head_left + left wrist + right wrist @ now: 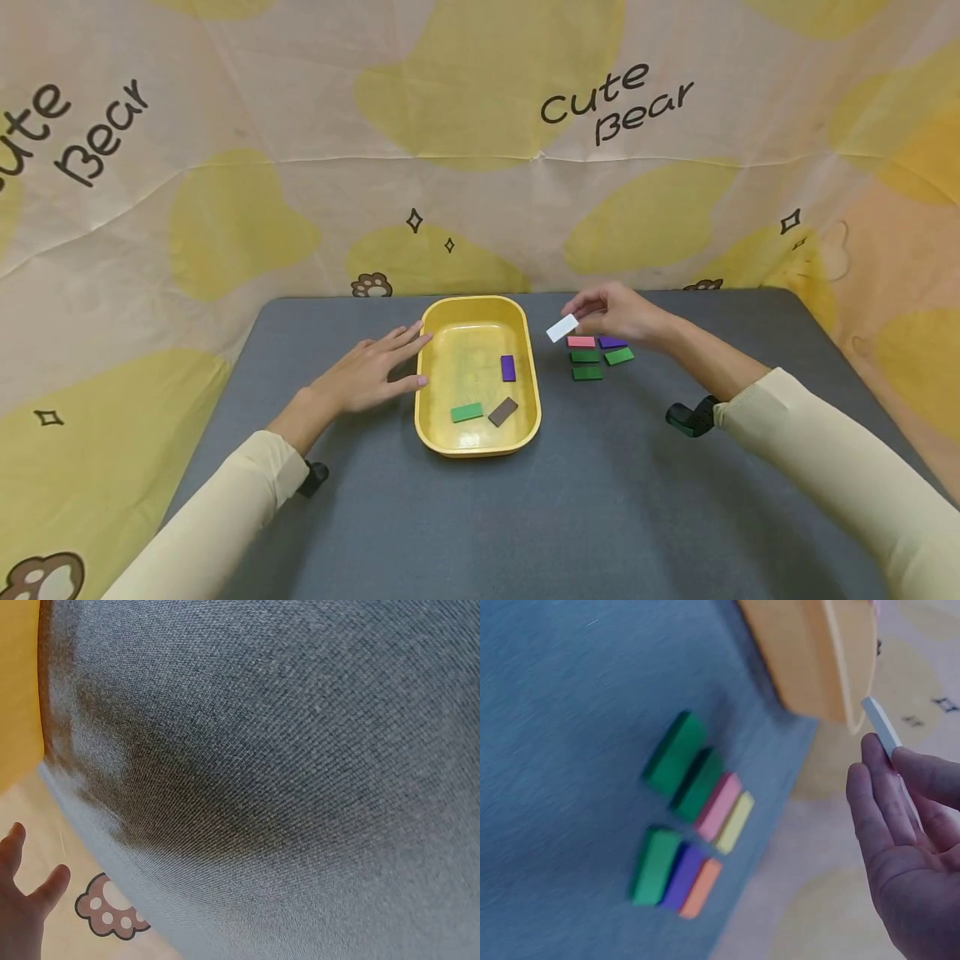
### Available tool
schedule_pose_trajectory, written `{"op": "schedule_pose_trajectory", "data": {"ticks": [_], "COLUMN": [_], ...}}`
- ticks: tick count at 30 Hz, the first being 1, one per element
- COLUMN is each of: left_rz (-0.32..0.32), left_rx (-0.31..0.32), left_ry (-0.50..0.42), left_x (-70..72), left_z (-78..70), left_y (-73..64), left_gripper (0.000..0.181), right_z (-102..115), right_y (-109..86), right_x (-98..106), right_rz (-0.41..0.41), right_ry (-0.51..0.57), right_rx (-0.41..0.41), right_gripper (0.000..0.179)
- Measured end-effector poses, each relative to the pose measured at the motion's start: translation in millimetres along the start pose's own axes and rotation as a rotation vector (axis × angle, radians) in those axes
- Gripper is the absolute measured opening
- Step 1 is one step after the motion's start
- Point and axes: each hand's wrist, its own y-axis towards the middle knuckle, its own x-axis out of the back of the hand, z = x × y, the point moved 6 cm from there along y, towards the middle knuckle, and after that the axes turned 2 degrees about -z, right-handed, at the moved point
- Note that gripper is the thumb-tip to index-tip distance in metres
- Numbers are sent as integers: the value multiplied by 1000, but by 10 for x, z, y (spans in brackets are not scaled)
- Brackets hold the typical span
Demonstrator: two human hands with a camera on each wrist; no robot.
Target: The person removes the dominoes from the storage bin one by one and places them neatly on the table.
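My right hand [617, 312] pinches a white domino-like block [562, 327] between thumb and fingers, in the air just right of a yellow tray [422, 408]. The right wrist view shows the white block [882, 726] jutting past the fingertips. My left hand [367, 371] has its fingers spread and fairly straight, fingertips at the tray's left rim. Inside the tray lie a purple block [507, 368], a green block [467, 412] and a brown block [502, 412]. Only part of the left hand [26, 904] shows in the left wrist view.
Below the right hand, blocks lie in two groups on the grey table [480, 525]: pink [581, 342], purple [612, 342] and several green ones [587, 374]. A yellow block [735, 823] and an orange block [701, 889] appear in the right wrist view. A patterned cloth [300, 100] hangs behind.
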Motion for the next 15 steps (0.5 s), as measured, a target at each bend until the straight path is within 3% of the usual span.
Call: {"op": "schedule_pose_trajectory", "data": {"ticks": [15], "left_rz": [8], "left_rx": [16], "left_ry": [-7], "left_x": [-12], "left_z": [11], "left_y": [2], "left_gripper": [76], "right_z": [-669], "right_y": [-330], "right_x": [178], "right_rz": [-24], "right_ry": [-34], "right_rx": [-81], "right_gripper": [34]}}
